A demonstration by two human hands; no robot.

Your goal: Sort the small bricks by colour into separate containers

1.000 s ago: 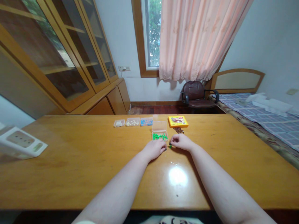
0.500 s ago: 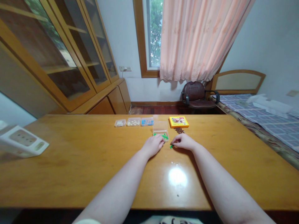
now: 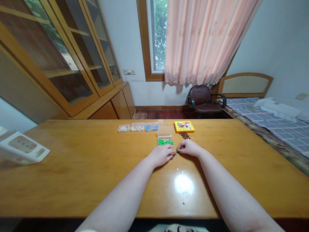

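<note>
A small green piece shows between my two hands, at the fingertips of my right hand, which is closed in a pinch on it. My left hand reaches toward the same piece from the left, its fingers pressed together; whatever they hold, if anything, is too small to make out. Just beyond my left hand stands a clear box with its lid raised and several green pieces inside. A pile of brown pieces lies beyond my right hand.
A yellow box lies behind the brown pile. Clear boxes with blue pieces, pale pieces and whitish contents line the back of the wooden table. A white object stands at the left.
My left hand has moved from the open clear box toward my right hand, uncovering the green pieces. My right hand has stayed nearly in place with the small green piece.
</note>
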